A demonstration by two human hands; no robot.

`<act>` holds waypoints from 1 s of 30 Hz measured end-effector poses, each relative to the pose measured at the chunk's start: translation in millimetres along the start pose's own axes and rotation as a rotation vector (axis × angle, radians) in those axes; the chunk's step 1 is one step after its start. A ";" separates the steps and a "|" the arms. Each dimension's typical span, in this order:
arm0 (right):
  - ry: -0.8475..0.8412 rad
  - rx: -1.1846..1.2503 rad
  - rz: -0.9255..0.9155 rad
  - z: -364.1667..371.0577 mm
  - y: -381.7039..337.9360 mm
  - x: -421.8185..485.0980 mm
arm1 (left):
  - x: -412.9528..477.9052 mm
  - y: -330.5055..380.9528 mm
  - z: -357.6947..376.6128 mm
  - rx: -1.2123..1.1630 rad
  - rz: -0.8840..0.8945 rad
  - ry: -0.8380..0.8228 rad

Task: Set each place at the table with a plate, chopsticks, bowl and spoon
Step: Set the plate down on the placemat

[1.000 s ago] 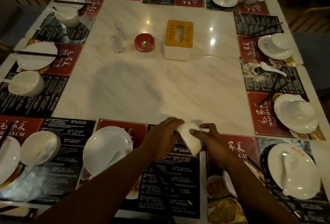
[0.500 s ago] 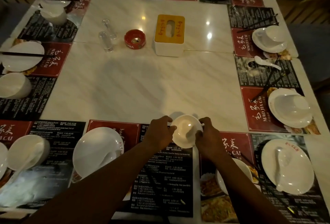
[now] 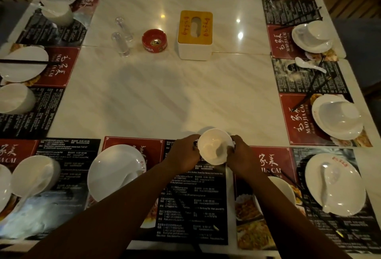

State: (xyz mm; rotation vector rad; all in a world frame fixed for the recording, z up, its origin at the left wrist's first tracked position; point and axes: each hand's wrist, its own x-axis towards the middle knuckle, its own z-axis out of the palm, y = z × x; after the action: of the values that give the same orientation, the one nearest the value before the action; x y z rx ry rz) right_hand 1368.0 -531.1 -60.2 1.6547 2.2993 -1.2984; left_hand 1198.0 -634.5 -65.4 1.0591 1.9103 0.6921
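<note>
A small white bowl [image 3: 213, 146] stands mouth up at the top edge of the near black placemat [image 3: 193, 196]. My left hand [image 3: 184, 152] grips its left side and my right hand [image 3: 239, 154] grips its right side. Left of it lies a white plate with a spoon [image 3: 116, 172]. Under my right forearm a second plate [image 3: 282, 192] shows in part, with dark chopsticks [image 3: 288, 178] beside it. At the near right lies another plate holding a white spoon [image 3: 335, 184].
Plates, bowls, spoons and chopsticks lie on placemats all round the marble table [image 3: 165, 97]. In the middle stand a tissue box [image 3: 195, 34], a red ashtray [image 3: 154, 41] and two clear glass shakers [image 3: 122, 40]. A loose spoon [image 3: 309, 65] and chopsticks [image 3: 313, 87] lie at the right.
The bowl was on its side between my hands one second ago. It has been turned mouth up and set down a little farther forward.
</note>
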 end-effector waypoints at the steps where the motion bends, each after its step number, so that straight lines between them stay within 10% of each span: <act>1: 0.005 0.004 -0.004 0.6 0.7 0.0 | -0.5 -1.9 -1.8 -0.004 -0.005 -0.012; 6: 0.029 -0.032 0.048 3.8 -0.2 -1.7 | -11.5 -15.0 -27.5 0.029 0.000 0.049; 11: 0.433 -0.241 -0.152 15.4 -33.1 -22.2 | -32.1 -52.8 -81.9 -0.038 -0.064 0.212; 21: -0.232 -0.068 -0.319 169.6 -123.6 -89.9 | -89.2 -151.2 -151.9 0.092 -0.110 0.383; 30: -0.022 -0.039 0.017 263.9 -157.3 -108.8 | -121.0 -197.9 -168.5 0.136 -0.084 0.233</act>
State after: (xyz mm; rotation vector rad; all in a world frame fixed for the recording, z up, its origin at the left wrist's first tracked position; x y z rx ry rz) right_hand 1178.7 -795.0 -87.6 1.6360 2.2778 -1.2534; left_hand 1008.7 -849.1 -83.5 1.0096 2.2157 0.6698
